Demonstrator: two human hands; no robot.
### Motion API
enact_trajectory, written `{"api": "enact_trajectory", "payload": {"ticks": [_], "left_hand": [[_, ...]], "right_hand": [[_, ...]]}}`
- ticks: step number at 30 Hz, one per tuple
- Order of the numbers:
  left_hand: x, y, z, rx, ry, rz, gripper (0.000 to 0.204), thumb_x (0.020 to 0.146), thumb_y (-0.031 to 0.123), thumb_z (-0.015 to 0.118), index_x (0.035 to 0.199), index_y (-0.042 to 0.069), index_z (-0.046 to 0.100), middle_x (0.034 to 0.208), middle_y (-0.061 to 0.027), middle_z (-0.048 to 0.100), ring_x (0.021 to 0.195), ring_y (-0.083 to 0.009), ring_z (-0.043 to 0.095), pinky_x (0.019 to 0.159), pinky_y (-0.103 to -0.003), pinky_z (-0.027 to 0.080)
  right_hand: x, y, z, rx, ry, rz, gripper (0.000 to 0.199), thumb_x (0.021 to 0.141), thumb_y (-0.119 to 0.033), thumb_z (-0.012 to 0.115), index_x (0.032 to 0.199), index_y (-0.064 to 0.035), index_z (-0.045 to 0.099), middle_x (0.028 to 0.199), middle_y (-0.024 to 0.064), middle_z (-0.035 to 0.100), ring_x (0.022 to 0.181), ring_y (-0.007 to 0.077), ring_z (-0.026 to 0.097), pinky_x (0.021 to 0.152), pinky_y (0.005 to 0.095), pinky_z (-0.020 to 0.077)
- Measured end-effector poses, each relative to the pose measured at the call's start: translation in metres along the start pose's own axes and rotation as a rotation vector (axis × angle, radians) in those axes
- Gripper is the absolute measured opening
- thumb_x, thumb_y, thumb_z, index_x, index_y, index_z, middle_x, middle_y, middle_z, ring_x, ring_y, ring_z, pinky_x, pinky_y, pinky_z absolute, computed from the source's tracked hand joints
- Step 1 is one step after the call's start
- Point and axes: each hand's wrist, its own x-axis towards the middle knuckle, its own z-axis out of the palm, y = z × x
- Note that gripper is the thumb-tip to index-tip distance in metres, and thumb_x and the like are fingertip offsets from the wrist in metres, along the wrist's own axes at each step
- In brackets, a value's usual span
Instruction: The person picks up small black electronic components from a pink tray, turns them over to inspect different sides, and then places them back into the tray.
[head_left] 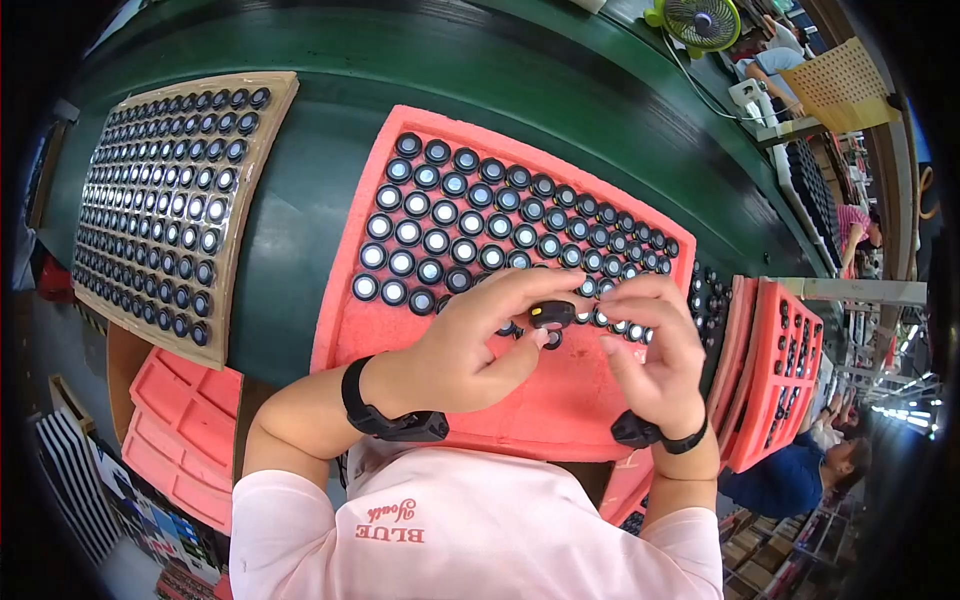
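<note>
Between the thumb and fingers of my left hand (465, 345) is a small round black part (552, 315) with a yellow mark on its side. My right hand (655, 345) is just to the right of it, thumb and fingers curved and apart, with nothing visible between them. Both hands are over a pink foam tray (450, 400). Rows of similar round black parts with pale, shiny round faces (437, 240) fill its far portion. The near strip of the foam is bare, and my hands hide some of the parts in the nearest rows.
A brown tray (232, 270) of similar parts lies on the left of the green work surface (290, 230). More pink trays (765, 370) stand at right; pink foam pieces (185, 415) lie lower left. A green fan (700, 22) is far right, and a person in blue (785, 480) is at right.
</note>
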Motion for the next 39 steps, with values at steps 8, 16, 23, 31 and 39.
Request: {"api": "enact_trajectory", "payload": {"ticks": [8, 16, 23, 31, 39], "left_hand": [[0.001, 0.004, -0.006, 0.234, -0.03, 0.171, 0.053, 0.082, -0.011, 0.051, 0.134, -0.002, 0.046, 0.112, -0.0126, 0.057, 0.089, -0.0161, 0.057, 0.08, -0.025, 0.046], [0.0, 0.007, -0.012, 0.271, -0.053, 0.165, 0.053, 0.081, -0.011, 0.053, 0.133, -0.003, 0.047, 0.112, -0.013, 0.057, 0.091, -0.0177, 0.058, 0.081, -0.026, 0.047], [0.001, 0.002, -0.006, 0.212, -0.042, 0.126, 0.046, 0.085, -0.007, 0.058, 0.129, -0.004, 0.048, 0.113, -0.014, 0.058, 0.097, -0.0198, 0.06, 0.084, -0.028, 0.048], [-0.002, 0.005, 0.005, 0.071, 0.099, -0.088, 0.034, 0.091, -0.005, 0.051, 0.125, -0.005, 0.045, 0.112, -0.013, 0.06, 0.102, -0.0174, 0.061, 0.085, -0.027, 0.05], [-0.003, -0.026, 0.022, -0.136, -0.025, -0.162, 0.04, 0.09, 0.006, 0.059, 0.125, -0.003, 0.043, 0.104, -0.0093, 0.062, 0.088, -0.0157, 0.064, 0.073, -0.025, 0.054]], "right_hand": [[0.009, -0.005, 0.023, 0.023, 0.046, -0.111, 0.034, 0.072, 0.004, 0.073, 0.104, 0.0019, 0.061, 0.104, 0.0152, 0.058, 0.09, 0.0263, 0.06, 0.076, 0.033, 0.0508], [0.011, -0.003, 0.027, -0.039, 0.049, -0.138, 0.03, 0.074, 0.001, 0.072, 0.101, 0.0024, 0.061, 0.102, 0.0159, 0.058, 0.091, 0.0249, 0.059, 0.077, 0.0324, 0.0493], [0.011, -0.003, 0.024, -0.068, 0.104, -0.154, 0.031, 0.073, -0.001, 0.073, 0.101, 0.0001, 0.061, 0.101, 0.0142, 0.058, 0.088, 0.0251, 0.059, 0.074, 0.0331, 0.0487], [-0.001, 0.004, 0.038, 0.141, 0.177, -0.071, 0.027, 0.08, -0.005, 0.067, 0.105, -0.0039, 0.056, 0.097, 0.0103, 0.054, 0.082, 0.0251, 0.058, 0.068, 0.0333, 0.0489], [-0.057, -0.008, 0.021, -0.003, 0.213, -0.139, 0.025, 0.082, -0.01, 0.065, 0.105, -0.0073, 0.056, 0.092, 0.0092, 0.051, 0.084, 0.0269, 0.058, 0.071, 0.0376, 0.0489]]}}
